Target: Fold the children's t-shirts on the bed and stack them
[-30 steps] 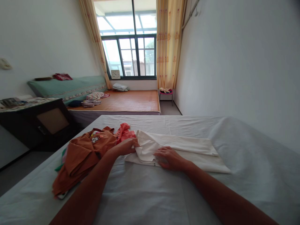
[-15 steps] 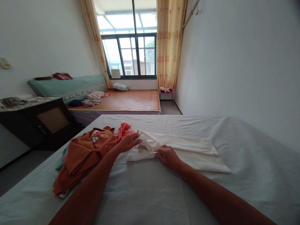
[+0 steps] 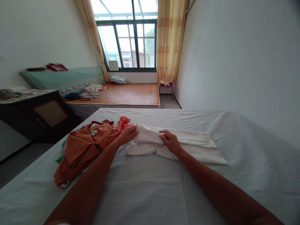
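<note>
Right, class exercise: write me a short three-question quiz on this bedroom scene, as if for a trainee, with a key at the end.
1. True or false: the left hand and the right hand are both on the white garment.
2. Which lies nearest the left hand? A) the orange clothes pile B) the clock C) the stool
3. Fill in the colour: the curtain right of the window is pale ____.
Key: 1 true; 2 A; 3 yellow.
</note>
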`<state>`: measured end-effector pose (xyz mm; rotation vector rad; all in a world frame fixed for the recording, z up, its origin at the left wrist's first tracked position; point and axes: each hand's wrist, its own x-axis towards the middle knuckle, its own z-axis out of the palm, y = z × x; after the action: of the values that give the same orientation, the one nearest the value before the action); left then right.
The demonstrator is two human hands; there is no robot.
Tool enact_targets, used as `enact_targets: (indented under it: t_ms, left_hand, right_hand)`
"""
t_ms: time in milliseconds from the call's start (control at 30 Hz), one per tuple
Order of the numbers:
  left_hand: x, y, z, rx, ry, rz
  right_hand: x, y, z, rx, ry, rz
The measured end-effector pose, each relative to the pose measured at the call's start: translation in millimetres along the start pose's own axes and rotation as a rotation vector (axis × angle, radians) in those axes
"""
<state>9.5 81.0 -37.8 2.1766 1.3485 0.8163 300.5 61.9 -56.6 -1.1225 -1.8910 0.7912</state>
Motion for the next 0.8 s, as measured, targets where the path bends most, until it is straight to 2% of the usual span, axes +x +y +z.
enact_targets:
  t_ms: [100,200,267,333,400,467,600,700,733,800]
  left_hand:
    - [4,-2,14.0,0.061,0.208,-0.095]
    - [4,3,15.8,0.212,0.284,-0.073]
    - [3,6,15.5,0.306,0.310,-0.038]
    - [0,8,19.6,0.366,0.284,-0.004]
    - [-4,8,28.5,0.416,0.214,0.007]
    - [-8,7,38.6,0.468,0.151,-0.014]
    - [-14,8,47.6,0.559,0.141,-0.054]
    - [-15,8,45.3,0.607,0.144,-0.031]
    - [-15,7,44.3,0.618,0.150,-0.026]
    - [-14,6,42.9,0.630,0.157,-0.015]
  right_hand:
    - [10,10,0,-0.016,0.126,0.055]
    - [5,8,-3,-0.271,0.196,-0.092]
    - [-3,1,-3,-0.441,0.105,-0.251]
    - [-11,-4,-1,-0.551,-0.102,-0.369]
    - [-17,-7,1,-0.612,-0.283,-0.401]
    - [-23,-10,4,-0.639,-0.343,-0.393]
    - [-37,-20,6,-0.594,-0.436,-0.471]
    - [-45,-22,-12,-0.529,-0.527,-0.464]
    - [-46,-19,-25,-0.521,-0.505,-0.425]
    - [-48,-5,-64,-0.553,-0.355,-0.290]
